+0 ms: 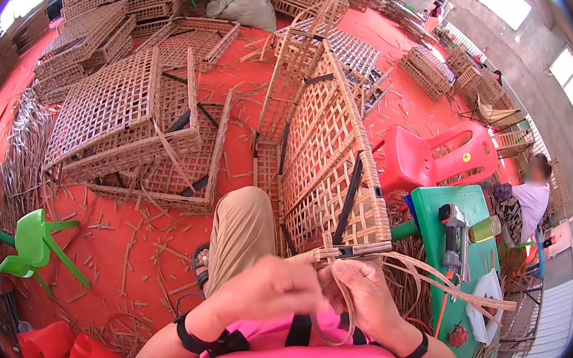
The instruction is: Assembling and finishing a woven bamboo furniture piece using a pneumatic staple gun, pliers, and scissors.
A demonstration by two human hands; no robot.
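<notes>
A woven wicker panel [325,150] on a frame with black bars stands tilted in front of me, its near corner above my lap. My right hand [368,289] is closed just under that corner, pinching a flat wicker strip [348,304] that loops down toward my lap. Left of it, my left hand [270,289] is beside the panel's near edge; its fingers are smeared by motion, so what they hold cannot be made out. Loose strip ends [452,289] trail off to the right from the corner.
A green table [467,202] at right bears a power tool [453,231] and a jar [485,229]. Behind it is a red plastic chair [431,157]. Woven panels [104,104] are stacked at left, near a green chair [33,240]. Another person [531,198] sits far right. Wicker scraps litter the red floor.
</notes>
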